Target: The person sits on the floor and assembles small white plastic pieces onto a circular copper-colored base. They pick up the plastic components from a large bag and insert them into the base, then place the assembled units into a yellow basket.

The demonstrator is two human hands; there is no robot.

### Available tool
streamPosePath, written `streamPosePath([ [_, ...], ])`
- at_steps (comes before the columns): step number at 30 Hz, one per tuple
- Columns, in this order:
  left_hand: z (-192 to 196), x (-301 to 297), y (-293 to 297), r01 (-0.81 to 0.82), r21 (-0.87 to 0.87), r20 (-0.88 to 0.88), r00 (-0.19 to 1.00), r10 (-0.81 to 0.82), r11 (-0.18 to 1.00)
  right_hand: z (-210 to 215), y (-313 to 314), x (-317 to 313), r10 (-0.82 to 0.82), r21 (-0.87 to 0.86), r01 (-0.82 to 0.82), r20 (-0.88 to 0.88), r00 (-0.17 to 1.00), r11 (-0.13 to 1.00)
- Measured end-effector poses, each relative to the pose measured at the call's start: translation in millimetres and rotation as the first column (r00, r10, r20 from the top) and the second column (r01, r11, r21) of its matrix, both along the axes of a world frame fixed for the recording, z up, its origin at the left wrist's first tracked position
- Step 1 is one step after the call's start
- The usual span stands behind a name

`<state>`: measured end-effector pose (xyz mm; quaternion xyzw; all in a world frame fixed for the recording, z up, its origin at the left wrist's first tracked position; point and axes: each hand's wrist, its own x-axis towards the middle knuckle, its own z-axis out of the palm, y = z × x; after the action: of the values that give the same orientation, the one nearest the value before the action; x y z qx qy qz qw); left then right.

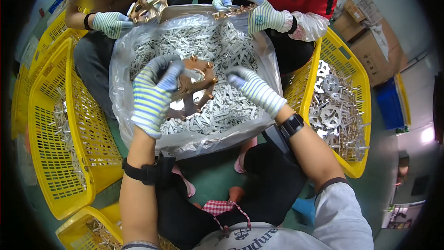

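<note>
My left hand, in a striped knit glove with grey fingertips, is closed on the left side of a copper-coloured ring-shaped metal part. The part has cut-out openings and small knobs along its rim, and it is held tilted above the box. My right hand, gloved alike, is just right of the rim and looks apart from it. Its thumb and forefinger are drawn together; whatever is between them is too small to make out. Below both hands, a box lined with clear plastic holds a heap of thin pale metal strips.
Across the box, two people's gloved hands hold similar copper-coloured parts. Yellow slatted baskets of metal pieces flank the box. Cardboard boxes and a blue bin stand at the right.
</note>
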<state>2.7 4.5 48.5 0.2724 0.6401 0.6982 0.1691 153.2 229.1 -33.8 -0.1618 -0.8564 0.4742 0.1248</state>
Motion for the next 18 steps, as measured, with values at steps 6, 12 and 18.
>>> streamPosePath([
  [6,-7.2,-15.8,16.7,-0.024,0.148,0.371,0.928,-0.033,0.989,-5.1,3.8,-13.8,0.259,-0.044,-0.323,0.702,0.663,0.945],
  [12,-13.1,-24.2,36.1,0.058,0.207,0.353,0.926,-0.13,0.977,-79.0,14.9,-20.5,0.351,-0.137,-0.685,0.918,0.183,0.715],
  [18,-14.0,-48.2,34.5,0.105,0.168,0.359,0.92,-0.16,0.98,-123.7,4.5,-22.1,0.544,-0.489,-0.627,0.83,-0.121,0.606],
])
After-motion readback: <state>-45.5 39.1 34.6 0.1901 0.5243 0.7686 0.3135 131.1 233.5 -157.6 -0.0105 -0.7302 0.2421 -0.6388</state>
